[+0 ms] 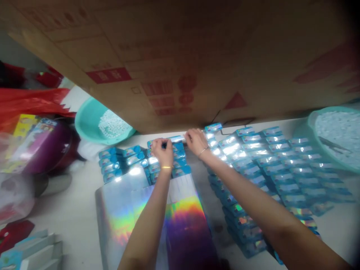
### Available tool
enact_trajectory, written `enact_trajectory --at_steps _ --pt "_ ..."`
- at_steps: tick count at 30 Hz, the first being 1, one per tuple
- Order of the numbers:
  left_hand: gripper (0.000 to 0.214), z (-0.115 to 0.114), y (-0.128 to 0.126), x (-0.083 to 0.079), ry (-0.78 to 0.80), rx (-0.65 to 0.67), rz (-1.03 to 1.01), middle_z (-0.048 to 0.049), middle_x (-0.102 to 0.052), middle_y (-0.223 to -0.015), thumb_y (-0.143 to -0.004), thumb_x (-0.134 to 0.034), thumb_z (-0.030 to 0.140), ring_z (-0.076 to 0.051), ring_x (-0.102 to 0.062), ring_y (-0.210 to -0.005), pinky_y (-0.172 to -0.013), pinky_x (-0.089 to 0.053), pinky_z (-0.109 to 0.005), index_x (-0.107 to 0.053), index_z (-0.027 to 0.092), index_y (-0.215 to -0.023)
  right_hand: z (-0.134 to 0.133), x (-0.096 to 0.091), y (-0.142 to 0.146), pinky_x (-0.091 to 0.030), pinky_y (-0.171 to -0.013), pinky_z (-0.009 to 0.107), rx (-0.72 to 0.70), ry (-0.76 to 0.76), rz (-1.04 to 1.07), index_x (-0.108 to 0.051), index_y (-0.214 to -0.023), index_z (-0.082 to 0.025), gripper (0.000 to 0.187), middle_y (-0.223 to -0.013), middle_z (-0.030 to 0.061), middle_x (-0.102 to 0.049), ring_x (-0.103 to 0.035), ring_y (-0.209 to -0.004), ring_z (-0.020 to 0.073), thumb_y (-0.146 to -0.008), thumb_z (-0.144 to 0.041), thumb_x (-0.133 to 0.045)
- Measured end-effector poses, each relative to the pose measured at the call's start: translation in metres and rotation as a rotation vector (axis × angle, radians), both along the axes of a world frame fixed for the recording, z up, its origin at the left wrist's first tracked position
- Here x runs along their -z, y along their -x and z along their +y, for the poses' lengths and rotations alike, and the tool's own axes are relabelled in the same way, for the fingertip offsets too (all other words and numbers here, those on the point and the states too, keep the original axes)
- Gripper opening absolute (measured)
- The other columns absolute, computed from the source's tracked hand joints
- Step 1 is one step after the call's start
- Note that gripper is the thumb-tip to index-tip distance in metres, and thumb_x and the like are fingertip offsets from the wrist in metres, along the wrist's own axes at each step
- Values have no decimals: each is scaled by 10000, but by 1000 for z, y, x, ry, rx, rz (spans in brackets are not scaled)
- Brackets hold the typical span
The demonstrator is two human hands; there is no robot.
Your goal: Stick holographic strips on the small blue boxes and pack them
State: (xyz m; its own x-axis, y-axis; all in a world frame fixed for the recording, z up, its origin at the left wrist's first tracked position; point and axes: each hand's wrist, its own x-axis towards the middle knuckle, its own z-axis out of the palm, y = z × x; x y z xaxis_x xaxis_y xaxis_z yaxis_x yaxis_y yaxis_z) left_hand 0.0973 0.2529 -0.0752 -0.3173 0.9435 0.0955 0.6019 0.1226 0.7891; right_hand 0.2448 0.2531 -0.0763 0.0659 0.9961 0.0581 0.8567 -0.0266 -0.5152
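My left hand (163,152) is over the back of a cluster of small shiny blue boxes (180,154), its fingers curled. Blur hides whatever is between those fingertips. To its right, my right hand (196,141) is bent at the fingers, its fingertips by the right end of a silvery-topped blue box (176,139) in the back row. What they pinch, if anything, is not clear. Below my hands lie flat holographic silver sheets or cartons (185,213), reflecting rainbow colours and partly covered by my left forearm.
A large cardboard carton (174,56) walls off the back. Many blue boxes (258,153) stand in rows at right, beneath my right forearm. Teal basins of white pieces stand at left (84,120) and right (312,127). A purple container (47,150) sits far left.
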Motion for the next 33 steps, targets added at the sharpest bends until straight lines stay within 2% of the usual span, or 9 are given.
enact_trajectory --at_steps 4,11,16,18,22,24,28,33 --pt "108 6 -3 10 103 11 175 -57 -582 -976 -816 -589 280 -267 -495 -1032 -941 -335 -493 -604 200 -745 5 10 3 -294 -800 374 -3 16 -100 -586 -824 -185 255 -920 112 -600 -469 -914 264 -951 -312 -405" --pt "107 8 -5 23 80 41 243 -72 -562 -980 -819 -588 285 -290 -472 -1014 -873 -344 -482 -610 203 -753 8 20 2 -267 -823 405 -10 59 -128 -609 -864 -161 273 -962 134 -586 -448 -961 287 -954 -305 -395" --pt "96 11 -9 25 111 46 269 -80 -555 -1001 -800 -601 266 -296 -463 -1011 -880 -329 -491 -603 197 -734 14 20 5 -258 -834 416 -40 111 -158 -628 -893 -136 277 -983 159 -598 -441 -987 299 -951 -293 -407" --pt "81 11 -10 22 132 30 288 -82 -547 -1034 -788 -610 272 -297 -458 -1038 -892 -326 -487 -603 196 -817 14 20 8 -253 -848 417 -44 130 -178 -631 -946 -124 261 -1011 165 -599 -435 -1011 299 -946 -259 -406" --pt "232 8 -7 16 122 0 339 -97 -527 -1097 -794 -588 237 -288 -458 -1069 -877 -340 -453 -578 198 -1023 4 18 14 -259 -858 401 -25 117 -213 -617 -1075 -141 282 -1061 140 -593 -430 -1033 279 -899 -124 -398" --pt "224 3 -3 15 105 86 403 -97 -523 -1169 -821 -522 174 -297 -444 -1102 -869 -330 -453 -620 228 -1015 -4 17 16 -276 -847 388 -42 114 -201 -633 -1078 -172 308 -1045 120 -596 -440 -1021 269 -878 -103 -409" --pt "396 -9 3 19 93 331 557 -69 -498 -1338 -835 -433 97 -328 -400 -1174 -864 -310 -479 -641 284 -1115 -10 20 19 -341 -810 326 -89 211 -101 -628 -1139 -177 376 -999 99 -612 -497 -968 235 -848 -71 -415" --pt "412 -6 0 17 136 429 616 -88 -492 -1377 -830 -427 93 -350 -396 -1204 -865 -331 -498 -632 251 -1150 3 22 18 -398 -726 247 -171 413 2 -616 -1156 -182 381 -1002 78 -642 -592 -870 183 -850 -73 -417"
